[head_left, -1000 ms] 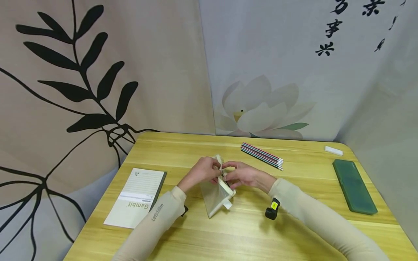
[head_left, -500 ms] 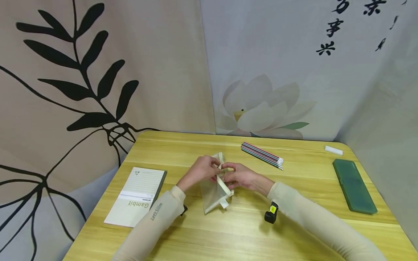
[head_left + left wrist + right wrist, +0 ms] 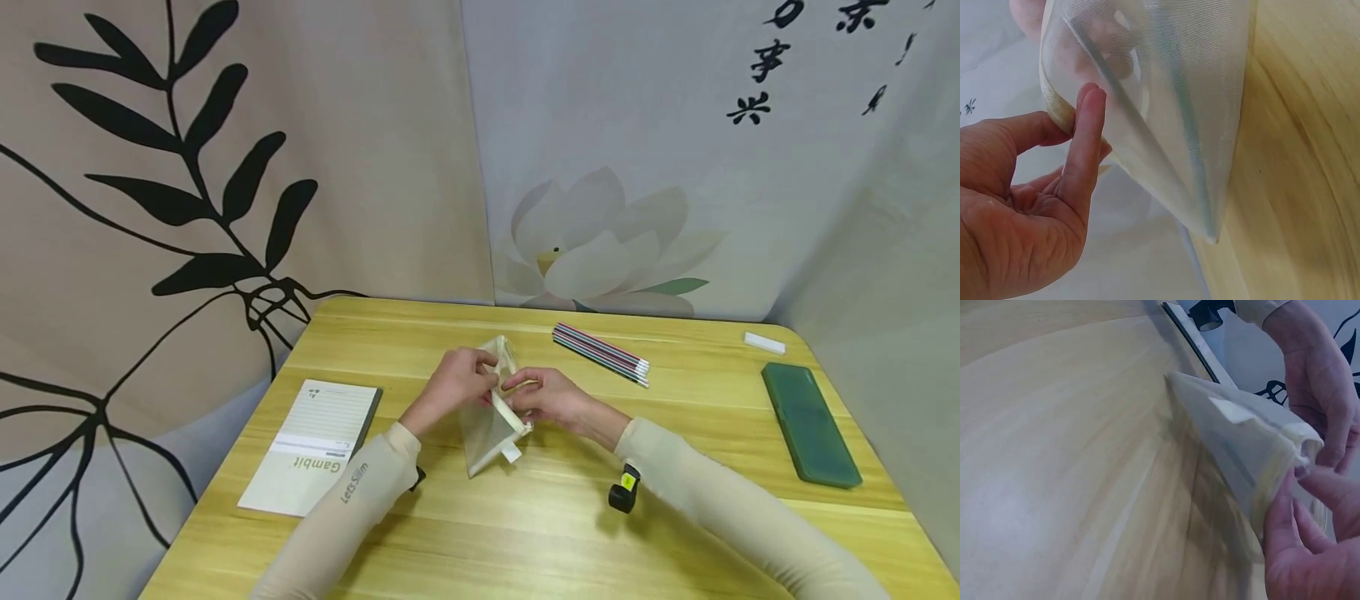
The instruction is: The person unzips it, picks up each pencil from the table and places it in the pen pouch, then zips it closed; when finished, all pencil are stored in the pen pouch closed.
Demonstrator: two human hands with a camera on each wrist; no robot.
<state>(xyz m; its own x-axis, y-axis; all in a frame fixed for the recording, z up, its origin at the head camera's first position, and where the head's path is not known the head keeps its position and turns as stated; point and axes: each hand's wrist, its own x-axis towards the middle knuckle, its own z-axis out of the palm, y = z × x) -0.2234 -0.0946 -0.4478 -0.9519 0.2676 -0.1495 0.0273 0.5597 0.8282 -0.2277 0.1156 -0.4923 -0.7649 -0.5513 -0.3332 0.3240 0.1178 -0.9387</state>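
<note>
A cream see-through mesh pouch stands tilted over the middle of the table, a small white tag at its near end. My left hand pinches the far-left side of its rim between thumb and fingers. On the opposite side, the thumb and fingers of my right hand grip the rim near its mouth. Through the mesh in the left wrist view show a slim grey stick-like thing and a teal strip; whether they are inside or behind it I cannot tell. The right wrist view shows the mouth parted.
On the wooden table, a notebook lies at the left. Several striped pencils lie in a row behind the right hand. Far right are a green case and a white eraser-like block. Cloth hangings border the back.
Both hands have moved slightly away from the person with the pouch. The pouch's far end has come up further into sight, and its near corner has shifted back a little.
</note>
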